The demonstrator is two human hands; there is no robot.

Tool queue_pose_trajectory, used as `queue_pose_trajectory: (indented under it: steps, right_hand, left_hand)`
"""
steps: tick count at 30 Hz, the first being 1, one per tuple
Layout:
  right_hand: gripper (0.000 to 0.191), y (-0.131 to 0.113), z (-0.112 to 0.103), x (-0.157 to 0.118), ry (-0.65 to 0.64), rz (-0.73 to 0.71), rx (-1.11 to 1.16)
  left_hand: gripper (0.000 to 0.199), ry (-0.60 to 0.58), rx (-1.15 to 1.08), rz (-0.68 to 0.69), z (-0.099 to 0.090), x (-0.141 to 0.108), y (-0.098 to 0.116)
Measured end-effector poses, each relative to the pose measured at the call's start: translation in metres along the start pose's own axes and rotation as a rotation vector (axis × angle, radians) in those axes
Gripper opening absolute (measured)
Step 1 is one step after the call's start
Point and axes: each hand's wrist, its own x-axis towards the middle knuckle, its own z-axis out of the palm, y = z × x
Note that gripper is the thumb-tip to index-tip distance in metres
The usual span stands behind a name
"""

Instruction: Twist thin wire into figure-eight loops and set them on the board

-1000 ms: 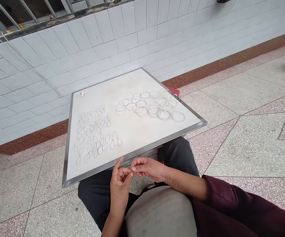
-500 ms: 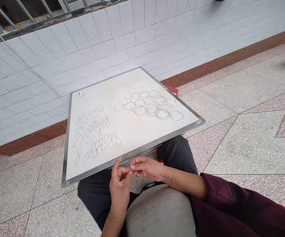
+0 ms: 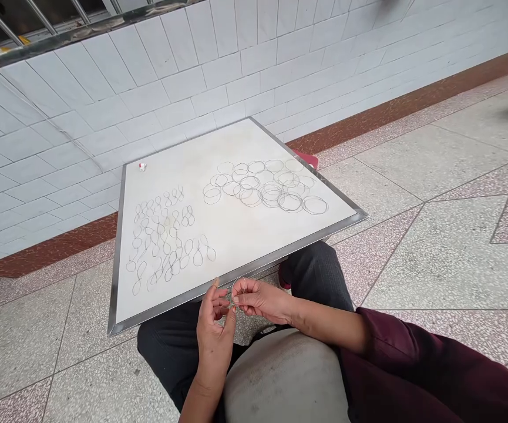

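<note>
A thin wire ring is held in front of my belly, just off the table's near edge. My right hand pinches it between thumb and fingers, and its upper loop stands over the knuckles. My left hand meets it from the other side, thumb tip at the wire close to the right fingertips. The left index finger points up, with a tan covering on its tip. The wire's lower part is mostly hidden among the fingers. On the white table, several twisted figure-eight wires lie at left and several round wire rings at right.
A small white and red object sits at the table's far left corner. The metal-edged table stands against a tiled wall. Something red shows behind its right edge. My knees are under the near edge.
The left fingers have loosened and spread slightly around the wire. The loop has turned a little in my right hand. The things on the table lie as before.
</note>
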Motion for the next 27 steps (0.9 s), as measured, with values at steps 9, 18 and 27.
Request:
queue_pose_trajectory:
  steps: [9,18,27]
  right_hand:
    - [0.042,0.004,-0.004,0.002,-0.024,-0.011,-0.04]
    - [0.042,0.005,-0.006,0.003,-0.027,0.003,-0.035]
    - [0.045,0.005,-0.006,0.003,-0.023,0.026,0.027]
  left_hand:
    - [0.061,-0.005,0.039,-0.009,0.002,-0.003,0.012]
    - [0.062,0.013,0.024,-0.016,0.001,0.0,0.003]
    - [0.056,-0.002,0.074,0.016,0.002,-0.001,0.009]
